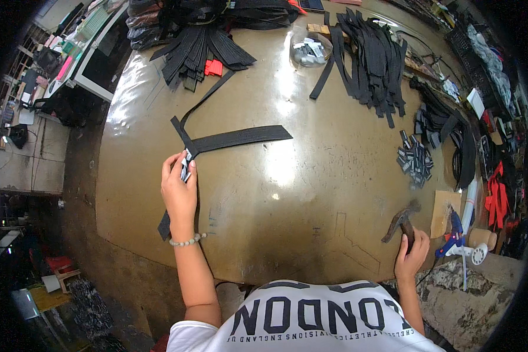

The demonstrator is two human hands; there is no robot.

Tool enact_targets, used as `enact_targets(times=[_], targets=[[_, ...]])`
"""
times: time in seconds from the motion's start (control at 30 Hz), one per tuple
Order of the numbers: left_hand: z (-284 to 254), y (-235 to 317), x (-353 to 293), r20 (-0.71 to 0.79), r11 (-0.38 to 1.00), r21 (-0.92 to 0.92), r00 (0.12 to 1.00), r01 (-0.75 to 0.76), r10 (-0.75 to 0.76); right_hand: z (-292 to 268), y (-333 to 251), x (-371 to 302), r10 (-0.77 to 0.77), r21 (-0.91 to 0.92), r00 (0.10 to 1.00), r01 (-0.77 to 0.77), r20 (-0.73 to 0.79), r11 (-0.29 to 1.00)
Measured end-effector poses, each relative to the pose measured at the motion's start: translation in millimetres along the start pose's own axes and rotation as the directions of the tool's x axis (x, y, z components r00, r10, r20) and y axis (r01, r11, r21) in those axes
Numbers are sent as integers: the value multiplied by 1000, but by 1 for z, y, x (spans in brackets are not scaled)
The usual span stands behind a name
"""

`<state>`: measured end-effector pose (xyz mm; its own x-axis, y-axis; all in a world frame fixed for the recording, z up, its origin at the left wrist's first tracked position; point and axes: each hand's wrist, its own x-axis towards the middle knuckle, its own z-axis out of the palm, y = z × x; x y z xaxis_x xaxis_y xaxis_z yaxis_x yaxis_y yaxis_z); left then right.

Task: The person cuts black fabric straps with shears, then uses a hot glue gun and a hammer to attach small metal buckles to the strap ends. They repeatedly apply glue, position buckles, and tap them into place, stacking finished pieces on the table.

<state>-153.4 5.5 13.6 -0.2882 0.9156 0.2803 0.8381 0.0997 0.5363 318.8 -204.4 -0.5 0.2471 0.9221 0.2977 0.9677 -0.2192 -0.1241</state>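
At the left of the table, my left hand (pixel 180 183) is closed on joined black webbing straps (pixel 240 139). Small pale labels (pixel 186 167) show between its thumb and fingers. One wide strap runs off to the right, a thinner one goes up and away, and another end pokes out below the hand. By the near right edge, my right hand (pixel 412 255) grips the handle of a hammer (pixel 400 223), its rusty head on or just over the tabletop; I cannot tell which.
A pile of small dark clips or tags (pixel 415 159) lies at the right. Farther off are a clear tub of pale labels (pixel 310 50), bundles of black straps (pixel 369 61) and red pieces (pixel 213 67). A blue glue gun (pixel 452 237) sits beside cardboard at the right edge.
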Motion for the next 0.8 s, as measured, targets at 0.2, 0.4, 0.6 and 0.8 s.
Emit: enact_targets(times=[0.2,0.4,0.6,0.8], targets=[[7,3,1,-138,992,-40,984,-118,112,0,6,-5,39,5,997,-40,65,999],[7,9,-3,-229,974,-130,961,-186,153,-1,4,-2,3,-24,998,-2,70,1000],[12,14,-10,-213,962,-133,954,-240,209,-1,3,-8,40,-37,997,-37,66,999],[8,20,-12,-214,933,-142,930,-330,297,-4,-2,-9,92,-23,995,-91,49,996]])
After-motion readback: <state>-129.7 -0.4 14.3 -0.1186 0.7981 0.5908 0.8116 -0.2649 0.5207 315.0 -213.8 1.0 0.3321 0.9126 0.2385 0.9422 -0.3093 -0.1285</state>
